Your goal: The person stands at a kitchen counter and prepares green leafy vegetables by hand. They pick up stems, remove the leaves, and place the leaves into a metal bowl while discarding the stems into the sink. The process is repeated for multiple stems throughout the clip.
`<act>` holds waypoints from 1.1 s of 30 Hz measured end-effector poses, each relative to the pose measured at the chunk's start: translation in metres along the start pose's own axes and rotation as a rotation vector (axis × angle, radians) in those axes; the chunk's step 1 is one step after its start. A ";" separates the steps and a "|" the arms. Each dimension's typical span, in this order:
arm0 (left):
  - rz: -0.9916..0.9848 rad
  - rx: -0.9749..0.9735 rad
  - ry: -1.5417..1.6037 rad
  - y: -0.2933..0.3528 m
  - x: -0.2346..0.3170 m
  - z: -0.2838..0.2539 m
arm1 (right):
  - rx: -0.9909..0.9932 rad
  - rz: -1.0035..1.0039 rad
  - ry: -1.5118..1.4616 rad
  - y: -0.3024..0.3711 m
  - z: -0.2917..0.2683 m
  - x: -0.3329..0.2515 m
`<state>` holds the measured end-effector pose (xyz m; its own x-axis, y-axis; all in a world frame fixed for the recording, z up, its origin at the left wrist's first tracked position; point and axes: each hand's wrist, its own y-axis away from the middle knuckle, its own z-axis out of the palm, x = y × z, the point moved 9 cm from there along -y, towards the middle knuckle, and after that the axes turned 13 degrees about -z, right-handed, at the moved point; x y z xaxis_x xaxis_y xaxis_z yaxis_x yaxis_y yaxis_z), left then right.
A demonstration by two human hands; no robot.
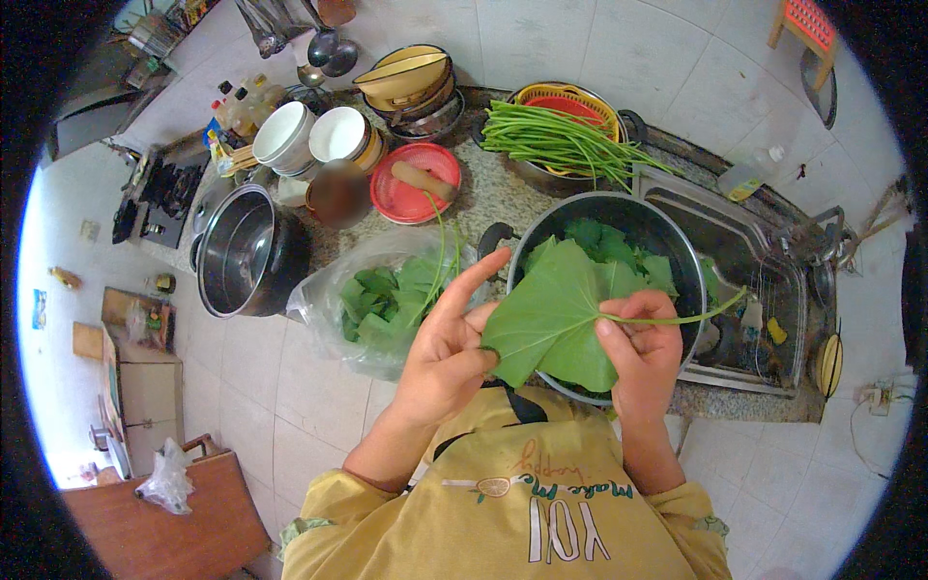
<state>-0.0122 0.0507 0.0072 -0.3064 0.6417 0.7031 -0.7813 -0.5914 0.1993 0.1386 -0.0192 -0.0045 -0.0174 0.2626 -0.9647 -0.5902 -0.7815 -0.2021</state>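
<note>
A: Head view. Where is the leaf?
B: The broad green leaf (546,309) is held up between both hands, above the near side of the dark pot (669,227). More leaves (599,237) lie inside that pot.

A: State of the right hand (643,358)?
B: Nearly closed: thumb and forefinger pinch the stalk (691,317) where it meets the leaf. The stalk's free end sticks out to the right, past the pot's rim.

A: And the left hand (440,358)?
B: Partly open. Forefinger stretched out, thumb and other fingers at the leaf's left edge. Whether they grip it, cannot tell.

A: Nearby items?
B: Left of the pot, a clear plastic bag (324,304) with more leaves in it. Toward the back of the surface (493,198), a bundle of long green stalks (551,140) lies across a basket.

A: Step in hand?
B: Judgement: handling one leaf at its joint with the stalk.

A: What does the next move call for?
B: Probably a steady leaf on the left and a firm, narrow pinch at the joint; a loose blade could fold or tear.
</note>
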 end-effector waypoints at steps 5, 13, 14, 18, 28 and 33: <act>0.038 -0.048 0.036 0.002 0.003 -0.003 | 0.006 -0.055 0.020 -0.004 -0.002 -0.003; 0.047 0.089 -0.263 0.002 -0.001 -0.012 | 0.041 -0.003 -0.044 -0.005 -0.003 0.002; 0.042 0.106 -0.275 0.002 -0.001 -0.014 | 0.044 0.001 -0.055 -0.005 -0.002 0.002; 0.161 0.231 -0.523 0.003 0.008 -0.016 | 0.017 -0.002 -0.051 -0.004 -0.001 0.004; 0.174 0.596 -0.782 0.007 0.016 -0.072 | 0.025 -0.098 -0.099 -0.011 -0.013 -0.006; 0.115 0.690 -0.779 0.013 0.018 -0.097 | 0.065 -0.101 -0.059 -0.016 -0.025 -0.011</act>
<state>-0.0805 0.1021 -0.0434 0.2673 0.2174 0.9388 -0.2145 -0.9364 0.2779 0.1683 -0.0240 0.0054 -0.0013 0.3728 -0.9279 -0.6421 -0.7116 -0.2850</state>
